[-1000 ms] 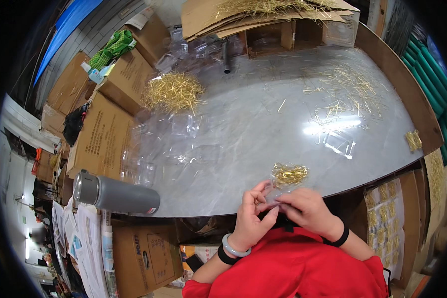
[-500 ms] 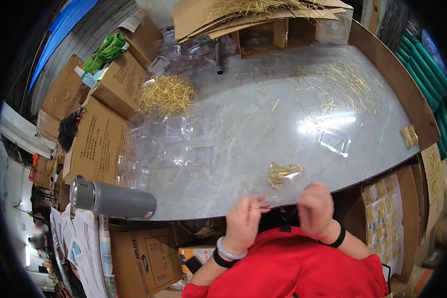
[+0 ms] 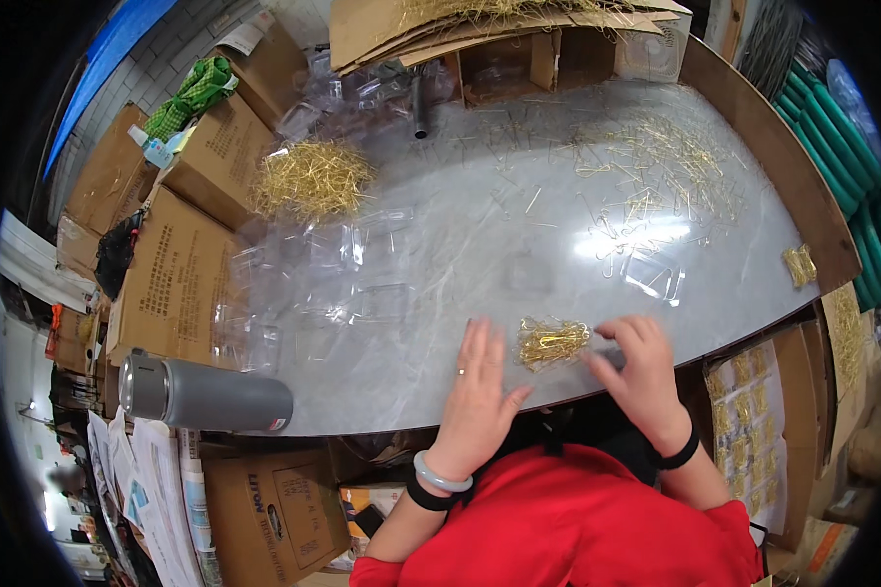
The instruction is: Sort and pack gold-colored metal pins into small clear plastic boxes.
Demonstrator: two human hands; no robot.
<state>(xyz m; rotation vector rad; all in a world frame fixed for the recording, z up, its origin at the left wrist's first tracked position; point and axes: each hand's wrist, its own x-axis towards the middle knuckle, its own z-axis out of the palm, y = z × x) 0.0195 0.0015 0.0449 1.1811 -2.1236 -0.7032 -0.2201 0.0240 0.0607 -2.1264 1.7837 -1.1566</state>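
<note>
A small bundle of gold wire pieces [image 3: 550, 344], seemingly in a clear plastic pack, lies near the front edge of the grey table [image 3: 470, 254]. Just left of it is my left hand [image 3: 478, 391], fingers stretched out and holding nothing, with a ring and a pale bangle. On the bundle's right side my right hand [image 3: 644, 367] has its thumb and fingers apart, close to the pack's end; I cannot tell whether the fingertips touch it. Beyond lies a clear plastic tray [image 3: 653, 279] with a few wires in it.
Loose gold wire hooks [image 3: 656, 171] spread over the far right. At the left sit a heap of gold wires [image 3: 313, 179], clear plastic cases [image 3: 333, 264] and a grey flask [image 3: 210, 393]. Another pack [image 3: 800, 266] rests by the right edge; an open carton [image 3: 754, 430] below holds several packs.
Both hands have reached forward over the table edge. The left hand's fingers have straightened, and the right hand has come beside the bundle, its fingers spread.
</note>
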